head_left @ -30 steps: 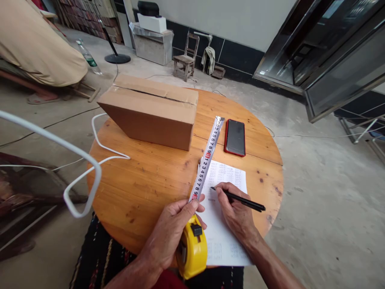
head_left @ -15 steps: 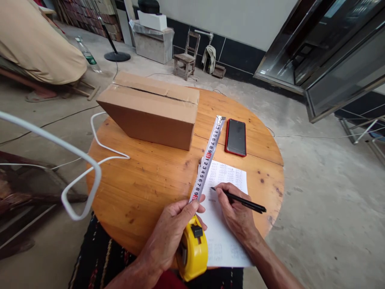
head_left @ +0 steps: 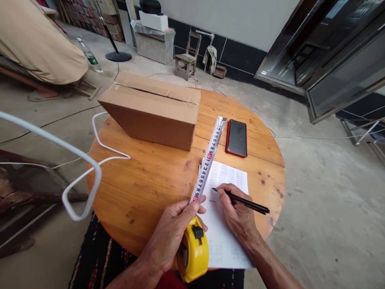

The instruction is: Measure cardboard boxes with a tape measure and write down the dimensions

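Note:
My left hand (head_left: 176,226) is closed on the extended blade of a yellow tape measure (head_left: 197,255), thumb pressed on the strip just above the case. The white blade with black digits slants up and away over the table, its metal hook end beside the phone. Pinched in my right hand (head_left: 237,208) is a black pen (head_left: 249,204), its tip at the sheet of paper (head_left: 215,233). Rows of handwriting cover the top and bottom of the sheet. Part of the paper lies hidden beneath the hands and tape.
A closed cardboard box (head_left: 150,116) stands on the round wooden table (head_left: 144,176), left of the tape. To the right lies a smartphone (head_left: 236,137) in a red case. A white cable (head_left: 98,176) loops over the table's left edge. A small wooden chair (head_left: 188,58) is beyond.
The view has shifted very slightly. Both hands stay nearly in place, and the pen's rear end has swung a little to the right.

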{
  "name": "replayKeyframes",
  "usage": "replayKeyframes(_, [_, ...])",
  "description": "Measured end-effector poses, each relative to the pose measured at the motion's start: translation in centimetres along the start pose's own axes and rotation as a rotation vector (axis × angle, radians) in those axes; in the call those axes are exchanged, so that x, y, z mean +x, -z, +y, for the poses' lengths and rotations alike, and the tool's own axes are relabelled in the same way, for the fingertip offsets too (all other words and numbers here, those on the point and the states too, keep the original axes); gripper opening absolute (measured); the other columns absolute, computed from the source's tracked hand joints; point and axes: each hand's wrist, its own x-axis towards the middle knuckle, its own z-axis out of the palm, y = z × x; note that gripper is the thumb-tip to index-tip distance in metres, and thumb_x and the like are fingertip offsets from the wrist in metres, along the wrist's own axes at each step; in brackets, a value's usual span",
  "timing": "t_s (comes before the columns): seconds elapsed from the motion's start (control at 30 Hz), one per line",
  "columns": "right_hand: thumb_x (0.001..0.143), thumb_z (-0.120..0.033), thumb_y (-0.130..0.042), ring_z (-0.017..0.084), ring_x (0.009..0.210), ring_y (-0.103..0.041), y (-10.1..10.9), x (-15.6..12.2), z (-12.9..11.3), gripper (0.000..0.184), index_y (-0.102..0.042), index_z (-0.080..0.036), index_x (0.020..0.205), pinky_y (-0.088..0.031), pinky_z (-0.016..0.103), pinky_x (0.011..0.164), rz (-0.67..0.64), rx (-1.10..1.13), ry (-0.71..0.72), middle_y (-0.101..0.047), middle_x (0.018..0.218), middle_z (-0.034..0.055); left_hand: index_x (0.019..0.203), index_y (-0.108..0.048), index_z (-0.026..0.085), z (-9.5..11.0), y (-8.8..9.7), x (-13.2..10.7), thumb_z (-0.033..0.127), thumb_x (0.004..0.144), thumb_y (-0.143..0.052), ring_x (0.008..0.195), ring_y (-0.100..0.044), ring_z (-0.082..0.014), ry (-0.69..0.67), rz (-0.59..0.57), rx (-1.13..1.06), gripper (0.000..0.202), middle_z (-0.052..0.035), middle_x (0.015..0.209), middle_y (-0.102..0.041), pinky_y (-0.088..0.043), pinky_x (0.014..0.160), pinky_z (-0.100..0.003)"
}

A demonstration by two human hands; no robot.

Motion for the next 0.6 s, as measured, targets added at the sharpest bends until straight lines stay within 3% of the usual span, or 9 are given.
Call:
replayKeyframes(0.3, [0.091, -0.029, -0.048, 0.013, 0.057, -0.051, 0.17, -0.24, -0.04, 0.018, -0.062, -0.020, 0.085, -0.043, 0.025, 0.056, -0.011, 0.045, -0.033, -0.058, 0.066, -0.0007, 0.084, -0.066, 0.013, 0.14, -0.17, 0.11, 0.049, 0.077, -0.063, 0.049, -0.050, -0.0099, 0.020, 0.028, -0.001, 0.037, -0.0048, 0.061, -0.068, -0.035, 0.049, -0.020])
replayKeyframes(0.6, [0.090, -0.025, -0.047, 0.012, 0.058, -0.052, 0.07, 0.03, -0.22, 0.019, -0.062, -0.018, 0.081, -0.042, 0.023, 0.057, -0.007, -0.017, 0.025, -0.060, 0.067, -0.0004, 0.085, -0.066, 0.012, 0.20, -0.29, -0.02, 0.047, 0.078, -0.062, 0.049, -0.051, -0.0095, 0.023, 0.027, 0.004, 0.036, -0.0025, 0.060, -0.065, -0.036, 0.050, -0.020])
